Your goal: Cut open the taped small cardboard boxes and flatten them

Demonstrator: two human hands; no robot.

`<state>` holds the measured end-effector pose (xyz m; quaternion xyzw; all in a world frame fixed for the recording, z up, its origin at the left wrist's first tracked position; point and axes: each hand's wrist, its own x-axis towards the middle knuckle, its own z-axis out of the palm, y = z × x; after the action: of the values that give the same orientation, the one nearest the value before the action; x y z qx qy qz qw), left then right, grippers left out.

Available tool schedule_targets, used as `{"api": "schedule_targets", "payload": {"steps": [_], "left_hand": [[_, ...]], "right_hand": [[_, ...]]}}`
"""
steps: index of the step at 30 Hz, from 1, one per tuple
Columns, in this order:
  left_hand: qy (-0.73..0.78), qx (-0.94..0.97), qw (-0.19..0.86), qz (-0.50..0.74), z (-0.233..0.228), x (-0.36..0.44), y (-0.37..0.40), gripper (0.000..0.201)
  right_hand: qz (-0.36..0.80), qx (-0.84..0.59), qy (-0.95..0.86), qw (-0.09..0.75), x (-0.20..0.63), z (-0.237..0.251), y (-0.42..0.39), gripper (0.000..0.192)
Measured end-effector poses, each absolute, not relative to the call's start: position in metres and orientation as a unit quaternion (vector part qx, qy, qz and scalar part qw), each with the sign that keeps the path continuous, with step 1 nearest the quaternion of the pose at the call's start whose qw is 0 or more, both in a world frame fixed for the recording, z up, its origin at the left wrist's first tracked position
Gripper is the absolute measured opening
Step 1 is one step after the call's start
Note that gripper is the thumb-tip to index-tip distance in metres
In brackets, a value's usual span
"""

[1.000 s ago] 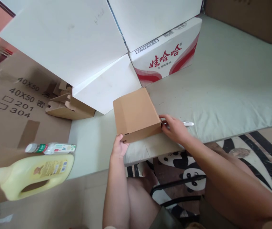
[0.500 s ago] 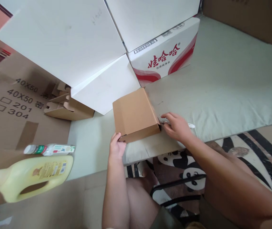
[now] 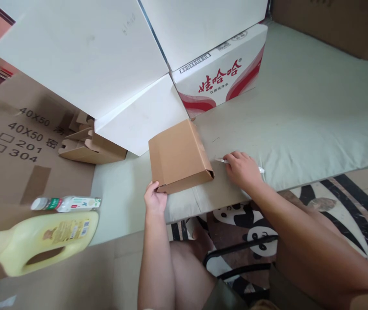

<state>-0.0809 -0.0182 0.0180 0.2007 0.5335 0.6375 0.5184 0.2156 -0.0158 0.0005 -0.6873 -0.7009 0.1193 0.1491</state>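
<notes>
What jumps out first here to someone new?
The small brown box at centre, on the pale green mat: the left hand grips its near corner, while the right hand rests beside it on a thin white tool. Behind stand big white cartons and a red-printed case; a yellow jug lies lower left.

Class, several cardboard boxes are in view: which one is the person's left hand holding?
The small closed brown box, gripped at its near corner by the left hand. The big white boxes and the red-printed carton lie beyond it, untouched.
</notes>
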Motion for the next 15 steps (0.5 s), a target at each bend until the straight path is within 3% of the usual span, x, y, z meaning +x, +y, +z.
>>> {"api": "schedule_targets", "payload": {"steps": [10, 15], "left_hand": [[0.53, 0.197, 0.526, 0.635, 0.0212, -0.081, -0.0193, 0.014], [0.532, 0.187, 0.522, 0.64, 0.023, -0.0775, -0.0191, 0.016]], "right_hand": [[0.196, -0.643, -0.687, 0.278, 0.215, 0.0053, -0.0172, 0.035], [0.202, -0.63, -0.698, 0.275, 0.2139, 0.0031, -0.0166, 0.034]]}}
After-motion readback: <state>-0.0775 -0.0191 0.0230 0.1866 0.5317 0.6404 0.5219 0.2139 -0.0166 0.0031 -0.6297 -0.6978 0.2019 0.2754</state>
